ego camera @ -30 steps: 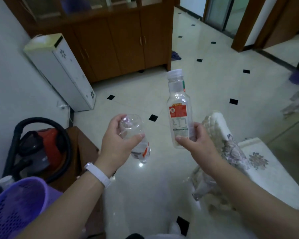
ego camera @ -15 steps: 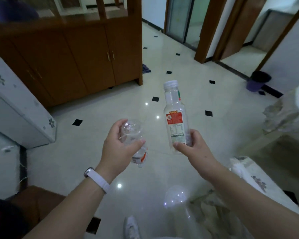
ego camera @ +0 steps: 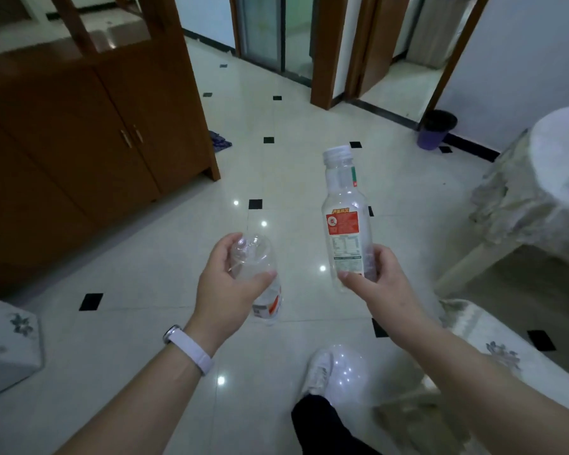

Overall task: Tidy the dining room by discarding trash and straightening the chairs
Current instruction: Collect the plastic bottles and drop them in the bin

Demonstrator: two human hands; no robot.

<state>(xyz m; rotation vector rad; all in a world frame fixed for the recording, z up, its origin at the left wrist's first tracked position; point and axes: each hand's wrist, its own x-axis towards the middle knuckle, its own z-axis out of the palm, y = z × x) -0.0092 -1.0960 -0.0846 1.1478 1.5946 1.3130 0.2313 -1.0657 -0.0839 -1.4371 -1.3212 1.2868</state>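
Two clear plastic bottles, both in hand.
I see the tall clear bottle (ego camera: 345, 224), white-capped with a red label, standing nearly upright in the right hand (ego camera: 378, 284). The smaller clear bottle (ego camera: 257, 277) is tipped base-up in the left hand (ego camera: 230, 284), label low; it looks empty, I think.

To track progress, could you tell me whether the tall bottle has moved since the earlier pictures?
Yes: the tall bottle, held in the right hand, has gone forward past the white appliance, toward the purple bin.

Glossy tiled floor (ego camera: 165, 280), wooden cabinet (ego camera: 79, 152)
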